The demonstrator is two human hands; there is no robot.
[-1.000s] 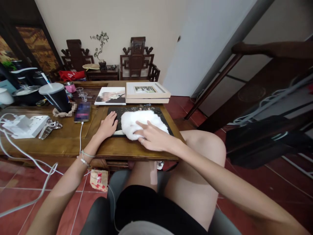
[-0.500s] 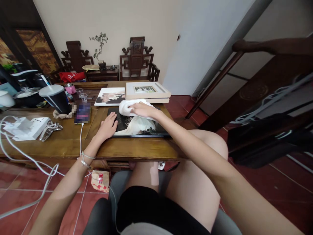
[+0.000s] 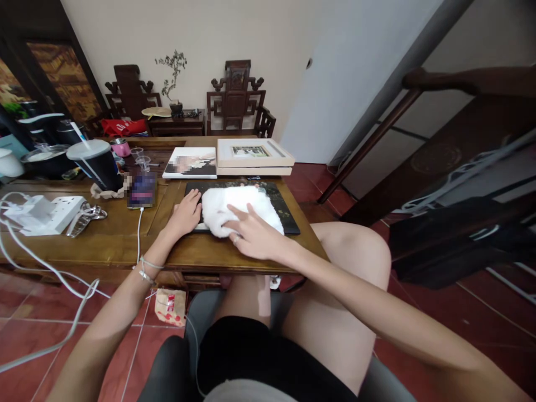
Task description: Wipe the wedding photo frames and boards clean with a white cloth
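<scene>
A dark framed picture (image 3: 292, 222) lies flat on the wooden table near its front edge. Over its middle is a fluffy white cloth (image 3: 255, 202), which hides most of the image. My right hand (image 3: 257, 234) is on the near part of the cloth, fingers gripping and pressing it against the picture. At the picture's left edge rests my left hand (image 3: 186, 214), palm down with its fingers stretched out.
Behind the picture lie a photo panel (image 3: 190, 163) and stacked pale frames (image 3: 255, 153). To the left are a phone (image 3: 142, 190) on a charging cable, a lidded cup (image 3: 98, 164) with a straw, and a white power strip (image 3: 58, 215). A tall wooden chair (image 3: 444, 84) stands at right.
My right hand has pulled the white cloth from the picture's far edge toward me, and the cloth now spreads over the middle. My left hand has stayed at the left edge.
</scene>
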